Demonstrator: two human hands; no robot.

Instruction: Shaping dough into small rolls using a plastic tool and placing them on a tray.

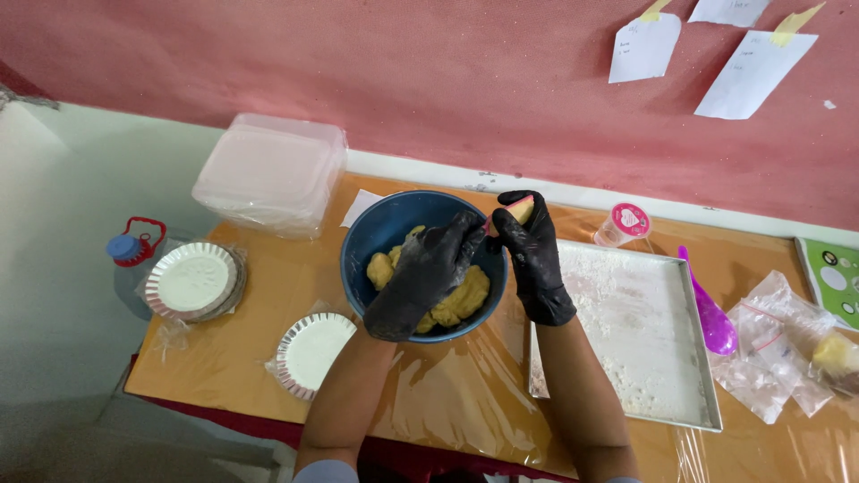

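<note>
While gloved hands work, dough [461, 300] yellow, lumpy — crumbly, in blue bowl [376, 228]

A pink wall [429, 80] with taped paper notes [644, 49] backs a plastic-covered wooden table [250, 358].

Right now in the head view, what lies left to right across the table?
Blue-capped bottle → stack of fluted foil pans → blue bowl of yellow dough → floured metal tray → purple plastic spoon → clear plastic bags.
</note>
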